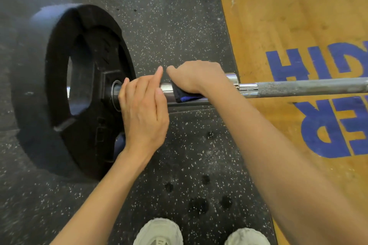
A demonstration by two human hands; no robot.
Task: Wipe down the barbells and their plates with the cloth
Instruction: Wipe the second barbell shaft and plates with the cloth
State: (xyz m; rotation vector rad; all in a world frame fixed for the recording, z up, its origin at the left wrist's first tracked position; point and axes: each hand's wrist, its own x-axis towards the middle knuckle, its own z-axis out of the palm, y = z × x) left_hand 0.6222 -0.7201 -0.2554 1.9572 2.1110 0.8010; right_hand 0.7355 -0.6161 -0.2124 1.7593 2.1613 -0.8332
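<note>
The right hand is gripping a folded dark blue cloth around the chrome steel barbell sleeve, just right of the black rubber plate; the left hand, fingers straight, is resting on the sleeve. Probably the next move is sliding the cloth toward the plate

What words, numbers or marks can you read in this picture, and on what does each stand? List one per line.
"...GTH", upside down, blue paint on the wooden floor, cut off by the picture's edge.
"...ER", upside down, blue paint on the same floor, also cut off.
Raised marks on the black plate: too blurred to read.
Barbell, cloth, shoes: no text that can be read.
</note>
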